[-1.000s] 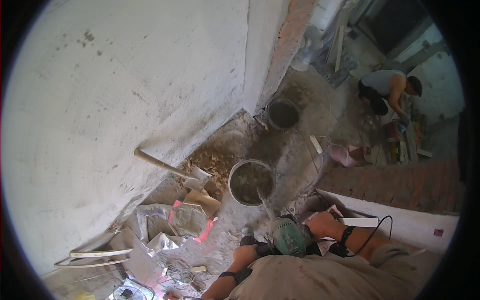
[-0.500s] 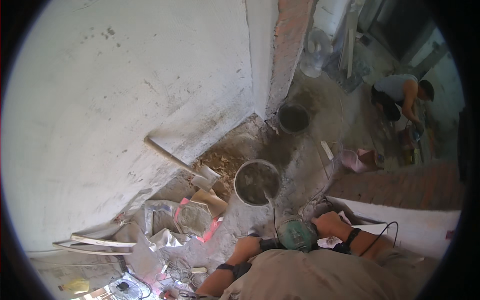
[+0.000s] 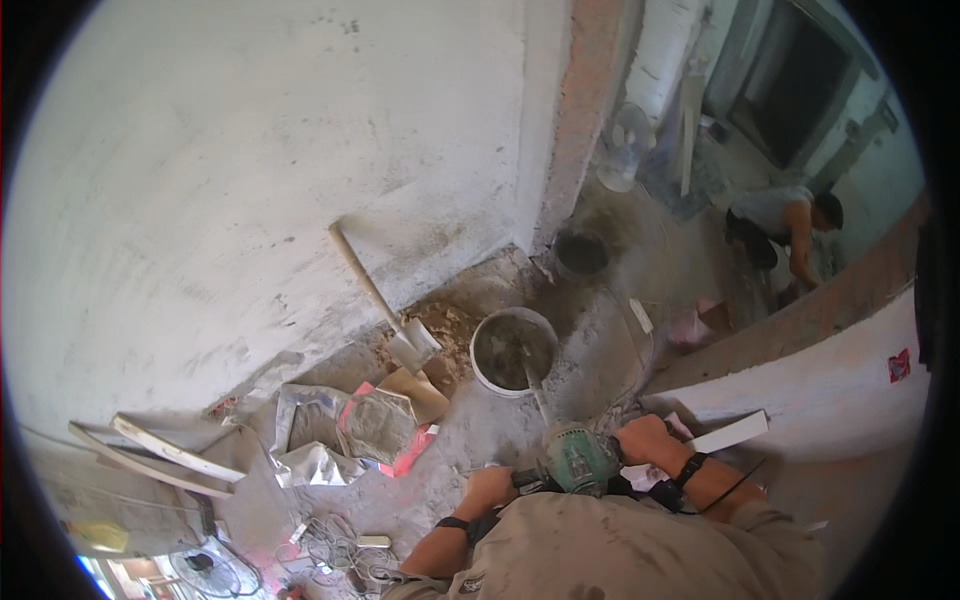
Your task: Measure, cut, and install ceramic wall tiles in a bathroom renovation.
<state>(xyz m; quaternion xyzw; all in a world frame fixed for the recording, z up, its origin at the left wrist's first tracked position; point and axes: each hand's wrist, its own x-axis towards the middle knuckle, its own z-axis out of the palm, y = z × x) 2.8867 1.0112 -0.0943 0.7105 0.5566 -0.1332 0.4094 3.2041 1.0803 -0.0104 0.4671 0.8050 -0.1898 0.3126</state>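
Note:
My left hand [image 3: 488, 490] is closed around the black side handle of a green power mixer [image 3: 581, 459]. On the mixer's other side, my right hand [image 3: 646, 441] wraps its rear grip, and those fingers are partly hidden. The mixer's shaft [image 3: 538, 392] slants away from me into a white-rimmed bucket [image 3: 489, 388]. Inside the bucket lies grey, wet-looking mix [image 3: 505, 350] that covers the shaft's lower end. Left of the bucket, an opened bag of grey powder [image 3: 378, 425] sits on the floor. Beyond it a shovel [image 3: 368, 280] leans with its handle against the wall.
A dark bucket [image 3: 581, 254] stands past the mixing bucket. Another person [image 3: 785, 228] crouches at the far right behind a low wall [image 3: 800, 360]. Tangled cables [image 3: 335, 550], a fan [image 3: 207, 570] and curved strips [image 3: 175, 450] lie to the left. Rubble [image 3: 455, 325] edges the wall.
The whole view has shifted and turned. The mixer's shaft shows more plainly, running into the bucket. Both hands still hold the mixer, and the crouching person appears lower, partly behind the low wall.

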